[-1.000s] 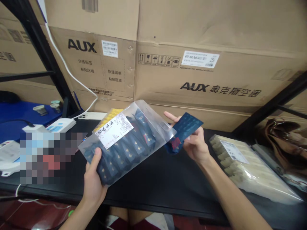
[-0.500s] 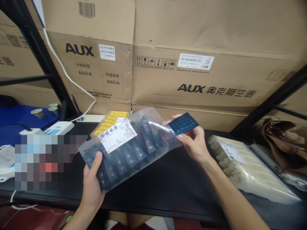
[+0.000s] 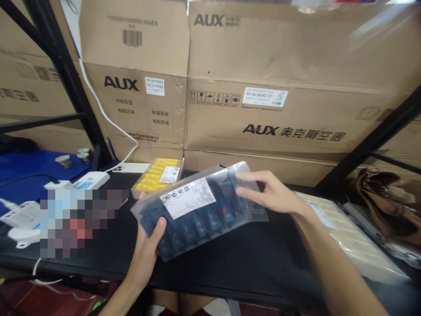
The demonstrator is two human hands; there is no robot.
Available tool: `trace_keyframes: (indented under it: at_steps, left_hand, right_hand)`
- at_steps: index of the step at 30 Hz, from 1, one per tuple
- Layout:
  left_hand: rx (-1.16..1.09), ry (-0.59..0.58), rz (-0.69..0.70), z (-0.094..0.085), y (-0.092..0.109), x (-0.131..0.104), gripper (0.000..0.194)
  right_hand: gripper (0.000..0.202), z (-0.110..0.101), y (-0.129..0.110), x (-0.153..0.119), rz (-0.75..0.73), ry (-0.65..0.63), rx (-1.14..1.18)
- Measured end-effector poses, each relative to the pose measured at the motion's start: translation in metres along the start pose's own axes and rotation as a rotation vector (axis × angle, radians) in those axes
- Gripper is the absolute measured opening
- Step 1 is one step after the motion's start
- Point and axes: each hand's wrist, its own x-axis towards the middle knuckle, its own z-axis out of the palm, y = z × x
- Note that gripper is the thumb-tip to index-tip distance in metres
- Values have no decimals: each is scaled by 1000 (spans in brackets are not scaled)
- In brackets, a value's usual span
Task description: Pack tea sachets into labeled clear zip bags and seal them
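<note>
A clear plastic bag (image 3: 204,228) full of dark blue foil packets, with a white printed label (image 3: 189,198), is held tilted above the black table, its right end higher. My left hand (image 3: 149,237) grips its lower left end, thumb across the front and fingers behind. At the right end, my right hand (image 3: 266,191) has its fingers closed on the bag near the loose clear flap. Whether a packet is also between those fingers is hard to make out. Behind the bag lies a clear pack of yellow packets (image 3: 153,176) with a white label.
A plastic bag of cream-coloured pieces (image 3: 353,237) lies at right, beside a brown bag (image 3: 381,193). White power strips (image 3: 92,180) and cables are at left. Behind the table stand cardboard boxes (image 3: 217,149), with black metal posts (image 3: 80,92) at either side.
The dark blue packet that stuck out of the bag's right end in my right hand no longer shows outside it. My right hand has shifted onto the bag. The view has tilted up slightly.
</note>
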Motion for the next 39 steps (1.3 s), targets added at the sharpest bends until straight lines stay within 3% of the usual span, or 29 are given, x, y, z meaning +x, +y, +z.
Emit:
trace_keyframes:
  at_steps: [3,6,8,11,13,15,18,21,23,27,31,39]
  left_hand:
    - [81,-82,47,0,3,4,64]
    - [423,-258,143,-8,6,10,55]
    - [612,-338,188,-12,12,12,49]
    - [574,-336,275,-12,33,10,52]
    - [465,-298,449,-8,55,6,54]
    - [423,-290,726,-2,80,3,50]
    - [488,-455,1016,5,110,9,42]
    - [545,-619,1035,9,126,25,48]
    - [577,-669,1041,11,130,36,53]
    - [614,-657,1163,14,130,48,64]
    - [595,-621,1221,14,127,51,62]
    - [549,-621,1178,12,120,46,56]
  right_hand:
    - [36,-18,-41,12,-38,-58,-87]
    - [34,-28,-87,24,-116,-176,-178]
    - [31,-26,-110,34,-127,-300,-256]
    - [28,-13,-128,49,-127,-459,-380]
    - [28,-3,-132,57,-134,-521,-431]
    - [27,3,-134,61,-132,-546,-454]
    - [24,3,-133,63,-110,-532,-479]
    - [23,-4,-130,60,-62,-491,-479]
    - [22,-8,-127,57,-54,-480,-453]
    - [19,-12,-124,55,-51,-509,-426]
    - [23,-11,-125,54,-48,-495,-471]
    - [18,-15,-132,46,-23,-479,-510]
